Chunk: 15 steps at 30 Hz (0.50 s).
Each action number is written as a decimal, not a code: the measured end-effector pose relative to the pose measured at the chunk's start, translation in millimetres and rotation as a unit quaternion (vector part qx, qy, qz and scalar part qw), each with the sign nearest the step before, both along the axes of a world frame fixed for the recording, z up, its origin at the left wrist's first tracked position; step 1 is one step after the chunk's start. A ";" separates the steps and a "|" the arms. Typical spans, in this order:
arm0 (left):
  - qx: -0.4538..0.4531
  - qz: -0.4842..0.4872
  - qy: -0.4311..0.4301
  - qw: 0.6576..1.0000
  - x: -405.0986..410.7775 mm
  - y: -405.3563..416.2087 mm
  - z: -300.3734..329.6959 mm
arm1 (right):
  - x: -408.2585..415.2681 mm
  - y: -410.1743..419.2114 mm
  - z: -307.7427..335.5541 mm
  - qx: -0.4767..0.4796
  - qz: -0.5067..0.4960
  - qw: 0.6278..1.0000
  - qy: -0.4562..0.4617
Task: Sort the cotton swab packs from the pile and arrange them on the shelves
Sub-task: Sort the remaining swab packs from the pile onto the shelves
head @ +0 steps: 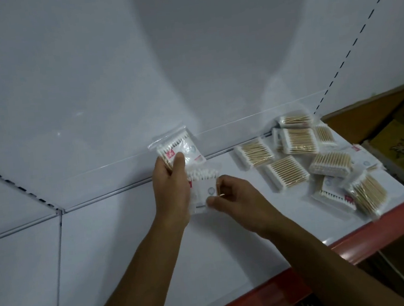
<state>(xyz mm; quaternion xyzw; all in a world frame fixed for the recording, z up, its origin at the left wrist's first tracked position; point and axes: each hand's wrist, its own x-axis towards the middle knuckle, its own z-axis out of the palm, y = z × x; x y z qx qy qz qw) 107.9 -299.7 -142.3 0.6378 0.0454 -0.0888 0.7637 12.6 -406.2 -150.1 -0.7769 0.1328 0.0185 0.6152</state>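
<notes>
Landmark: the pile of cotton swab packs on the white shelf.

Left of the pile, raised against the back panel: your left hand holds a small stack of packs, thumb across the front, fingers curled behind. How many are in the stack cannot be told.

Just below that stack, still left of the pile: your right hand pinches a single pack by its right edge, thumb and fingertips closed on the plastic. It sits close beside the left hand; whether they touch is unclear.

Handling, as judged: these packs look very light. The film sleeve is soft and likely slippery, while the block of sticks inside gives some stiffness. Take hold across the stick block, not the loose film margin, or a pack may slide out of the stack.

Appearance: clear flat bags, wooden sticks in a tight row, white cotton tips along both ends, white card label with a red mark.

The pile itself: a dozen or so packs, overlapping, at mixed angles, some label up, some sticks up. Right of the pile: cardboard boxes beyond the shelf end.
</notes>
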 end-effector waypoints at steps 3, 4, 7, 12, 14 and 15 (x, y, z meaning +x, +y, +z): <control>0.033 -0.010 -0.022 0.999 3.1 -1.6 -4.9 | 2.1 -16.9 3.9 -0.080 0.001 0.995 -0.061; 0.042 -0.015 -0.024 0.999 3.7 -1.2 -6.0 | 4.8 -28.7 -0.8 -0.155 -0.049 0.983 -0.085; 0.061 -0.025 -0.024 0.998 5.8 2.2 -10.6 | 20.6 -65.9 -18.5 -0.436 -0.159 0.883 -0.071; 0.071 -0.023 -0.023 0.997 9.9 12.8 -15.1 | 43.9 -87.3 -38.9 -0.551 -0.138 0.821 0.053; 0.069 -0.015 -0.019 0.997 11.1 19.2 -15.0 | 47.8 -80.7 -38.5 -0.583 -0.127 0.799 0.070; 0.068 -0.008 -0.018 0.997 11.7 25.4 -15.4 | 49.7 -72.9 -36.8 -0.590 -0.117 0.797 0.064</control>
